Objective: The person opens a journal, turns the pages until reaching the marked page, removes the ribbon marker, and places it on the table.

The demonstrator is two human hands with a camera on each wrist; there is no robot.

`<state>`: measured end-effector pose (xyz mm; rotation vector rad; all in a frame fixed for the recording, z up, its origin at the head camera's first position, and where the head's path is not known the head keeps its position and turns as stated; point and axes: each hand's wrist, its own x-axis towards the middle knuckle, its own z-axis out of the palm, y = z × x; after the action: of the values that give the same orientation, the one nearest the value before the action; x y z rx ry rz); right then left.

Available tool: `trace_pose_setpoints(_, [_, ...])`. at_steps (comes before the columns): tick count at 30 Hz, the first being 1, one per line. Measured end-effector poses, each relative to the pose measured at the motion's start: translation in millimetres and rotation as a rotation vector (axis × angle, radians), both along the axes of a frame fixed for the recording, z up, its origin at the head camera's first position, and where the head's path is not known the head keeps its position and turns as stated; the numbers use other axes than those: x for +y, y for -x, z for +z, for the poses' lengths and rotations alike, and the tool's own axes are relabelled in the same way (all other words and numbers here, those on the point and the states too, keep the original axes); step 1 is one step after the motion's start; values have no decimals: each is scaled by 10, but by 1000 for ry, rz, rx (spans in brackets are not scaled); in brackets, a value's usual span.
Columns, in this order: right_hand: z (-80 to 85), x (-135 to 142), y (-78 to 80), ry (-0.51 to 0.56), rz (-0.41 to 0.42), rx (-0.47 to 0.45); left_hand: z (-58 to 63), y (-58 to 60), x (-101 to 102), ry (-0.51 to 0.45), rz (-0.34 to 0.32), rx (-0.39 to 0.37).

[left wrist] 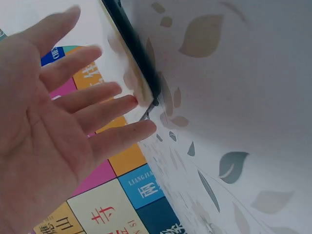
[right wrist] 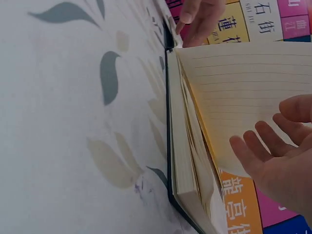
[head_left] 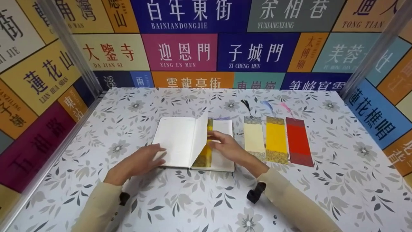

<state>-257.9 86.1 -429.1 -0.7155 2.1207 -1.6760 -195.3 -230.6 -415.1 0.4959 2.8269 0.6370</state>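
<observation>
An open notebook lies on the table, with one page standing up near its middle. A yellow bookmark lies on the right-hand side, partly behind that page. My left hand is at the lower left edge of the notebook, its fingers extended and spread in the left wrist view. Over the right-hand side is my right hand, fingertips close by the raised page. In the right wrist view, its loosely bent fingers hold nothing, in front of the lined page.
To the right of the notebook lie three tasselled bookmarks in a row: cream, yellow and red. A floral cloth covers the table. Walls with coloured sign panels stand at the back and sides.
</observation>
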Motion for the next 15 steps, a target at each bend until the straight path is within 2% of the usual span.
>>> trace_pose_setpoints(3, [-27, -72, -46, -176, 16, 148, 4, -37, -18, -85, 77, 111])
trace_pose_setpoints(8, [-51, -183, -76, -429, 69, 376, 31, -64, -19, -245, 235, 239])
trace_pose_setpoints(11, [-34, -237, -82, -537, 91, 384, 64, -87, 1, -305, 264, 354])
trace_pose_setpoints(15, [-13, -292, -81, -645, 110, 307, 107, -114, 43, -369, 224, 566])
